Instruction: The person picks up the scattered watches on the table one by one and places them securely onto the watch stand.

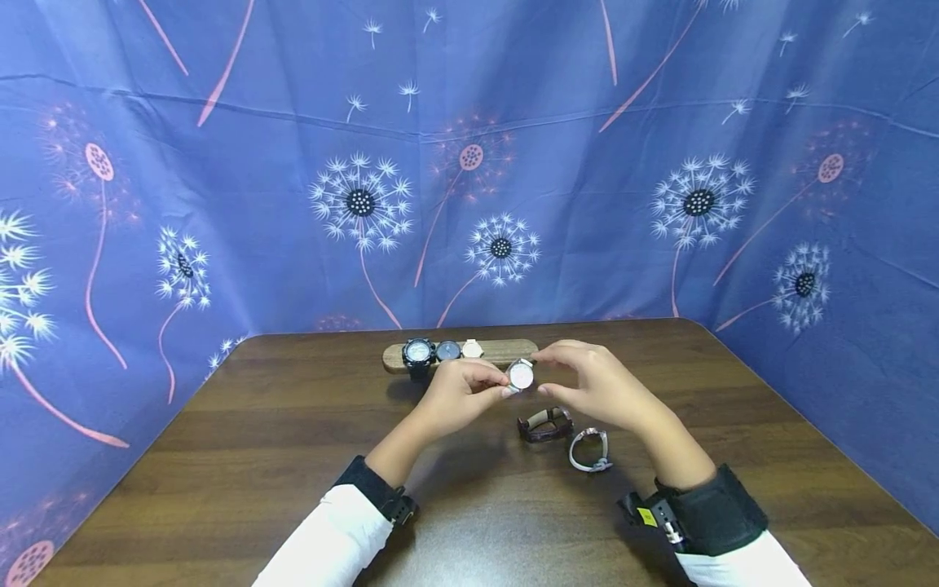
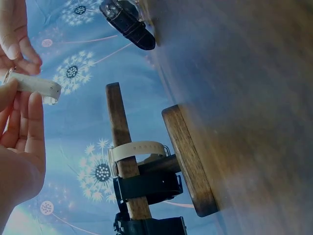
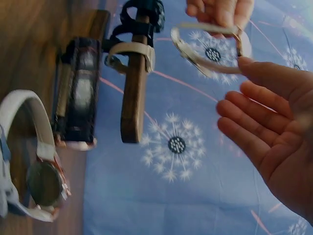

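Note:
A white-strapped wristwatch (image 1: 521, 375) is raised above the table, its pale round dial facing up in the head view. My left hand (image 1: 464, 391) pinches it at one side between thumb and fingers. Its strap (image 2: 36, 85) forms a loop, seen edge-on in the left wrist view. On the watch's other side, my right hand (image 1: 597, 383) has its fingers loosely spread, one fingertip at the watch's edge. In the right wrist view the watch (image 3: 215, 71) shows as an open loop between both hands.
Behind the hands stands a wooden watch stand (image 1: 499, 350) bearing a large black watch (image 1: 418, 351), a dark-dialled watch (image 1: 448, 350) and a cream watch (image 1: 473, 349). Nearer lie a dark brown leather-strapped watch (image 1: 546, 425) and a white watch (image 1: 589, 451) on the wooden table (image 1: 293, 424).

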A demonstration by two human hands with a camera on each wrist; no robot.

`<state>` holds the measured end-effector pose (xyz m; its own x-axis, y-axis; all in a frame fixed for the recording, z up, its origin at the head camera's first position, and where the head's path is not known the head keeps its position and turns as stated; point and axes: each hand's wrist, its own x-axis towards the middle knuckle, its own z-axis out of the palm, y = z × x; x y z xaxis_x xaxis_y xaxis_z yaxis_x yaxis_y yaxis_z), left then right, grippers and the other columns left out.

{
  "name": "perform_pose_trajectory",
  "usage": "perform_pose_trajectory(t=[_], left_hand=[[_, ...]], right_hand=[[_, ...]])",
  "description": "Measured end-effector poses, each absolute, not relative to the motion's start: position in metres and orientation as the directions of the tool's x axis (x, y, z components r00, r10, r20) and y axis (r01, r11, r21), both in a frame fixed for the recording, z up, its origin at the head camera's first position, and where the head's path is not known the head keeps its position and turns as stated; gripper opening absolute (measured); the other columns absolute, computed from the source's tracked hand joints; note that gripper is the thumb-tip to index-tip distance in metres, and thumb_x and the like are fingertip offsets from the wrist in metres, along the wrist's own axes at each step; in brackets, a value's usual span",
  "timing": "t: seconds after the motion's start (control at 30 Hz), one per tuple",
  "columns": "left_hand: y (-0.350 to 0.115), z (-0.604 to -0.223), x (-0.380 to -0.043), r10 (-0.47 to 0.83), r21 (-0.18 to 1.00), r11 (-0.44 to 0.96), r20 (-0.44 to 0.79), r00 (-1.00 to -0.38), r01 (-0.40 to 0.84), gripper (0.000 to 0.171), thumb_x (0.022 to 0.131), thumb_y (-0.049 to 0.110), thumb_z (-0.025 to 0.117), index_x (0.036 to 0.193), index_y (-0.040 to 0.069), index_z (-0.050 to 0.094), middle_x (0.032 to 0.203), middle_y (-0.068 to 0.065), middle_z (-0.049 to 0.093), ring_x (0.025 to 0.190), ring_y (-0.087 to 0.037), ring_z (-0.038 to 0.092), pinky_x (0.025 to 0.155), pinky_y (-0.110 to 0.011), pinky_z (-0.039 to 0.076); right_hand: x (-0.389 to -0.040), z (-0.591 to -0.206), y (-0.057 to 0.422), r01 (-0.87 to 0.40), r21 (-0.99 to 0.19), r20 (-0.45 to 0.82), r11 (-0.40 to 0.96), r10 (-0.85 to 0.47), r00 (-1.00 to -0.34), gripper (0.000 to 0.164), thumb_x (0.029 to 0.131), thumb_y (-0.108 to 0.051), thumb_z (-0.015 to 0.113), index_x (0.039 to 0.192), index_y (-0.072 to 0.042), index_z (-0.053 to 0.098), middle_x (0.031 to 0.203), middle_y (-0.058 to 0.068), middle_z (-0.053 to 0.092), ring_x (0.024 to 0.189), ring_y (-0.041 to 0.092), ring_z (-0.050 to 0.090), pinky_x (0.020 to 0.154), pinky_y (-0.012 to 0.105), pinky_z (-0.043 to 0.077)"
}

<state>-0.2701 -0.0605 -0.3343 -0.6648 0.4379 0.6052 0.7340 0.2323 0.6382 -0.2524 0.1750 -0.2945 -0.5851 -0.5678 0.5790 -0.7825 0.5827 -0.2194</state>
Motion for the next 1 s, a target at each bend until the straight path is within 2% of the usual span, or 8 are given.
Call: perform_pose_trajectory(t=[0.13,0.33,0.67,1.0], left_hand=[[-0.06,-0.334,-0.269,0.41,0.6,0.241,0.65,-0.64,0.763,0.004,0.085,0.005,0.075,0.086,0.001,0.076,0.088,-0.005,0.072,0.074,-0.006,0.062,0.065,-0.022,0.056],[-0.058,-0.334,-0.269,0.38,0.579,0.221,0.69,-0.616,0.785,0.005,0.084,0.005,0.075,0.085,0.001,0.076,0.089,-0.006,0.072,0.076,-0.007,0.063,0.064,-0.022,0.055],[-0.053,-0.332,-0.263,0.355,0.597,0.181,0.702,-0.618,0.782,0.005,0.082,-0.001,0.075,0.087,0.0,0.077,0.091,-0.008,0.073,0.077,-0.012,0.065,0.064,-0.023,0.055],[-0.052,-0.33,-0.26,0.357,0.556,0.191,0.728,-0.585,0.809,0.007,0.079,-0.004,0.077,0.086,-0.001,0.076,0.09,-0.009,0.072,0.074,-0.013,0.065,0.065,-0.022,0.056]], right_hand=[[-0.251,-0.298,0.166,-0.818,-0.211,0.651,0.536,-0.547,-0.526,0.048,0.075,-0.011,0.084,0.118,0.0,0.066,0.114,0.011,0.068,0.103,0.026,0.064,0.087,0.043,0.053],[-0.249,-0.302,0.156,-0.846,-0.178,0.734,0.502,-0.505,-0.454,0.054,0.069,-0.009,0.088,0.117,0.002,0.065,0.114,0.013,0.067,0.098,0.025,0.067,0.084,0.039,0.055],[-0.252,-0.306,0.15,-0.857,-0.167,0.765,0.488,-0.484,-0.425,0.051,0.07,-0.007,0.087,0.116,0.002,0.066,0.113,0.013,0.068,0.1,0.024,0.066,0.084,0.033,0.055],[-0.252,-0.306,0.151,-0.868,-0.136,0.795,0.478,-0.47,-0.383,0.049,0.067,-0.005,0.088,0.113,0.001,0.069,0.111,0.013,0.07,0.102,0.027,0.066,0.085,0.039,0.055]])
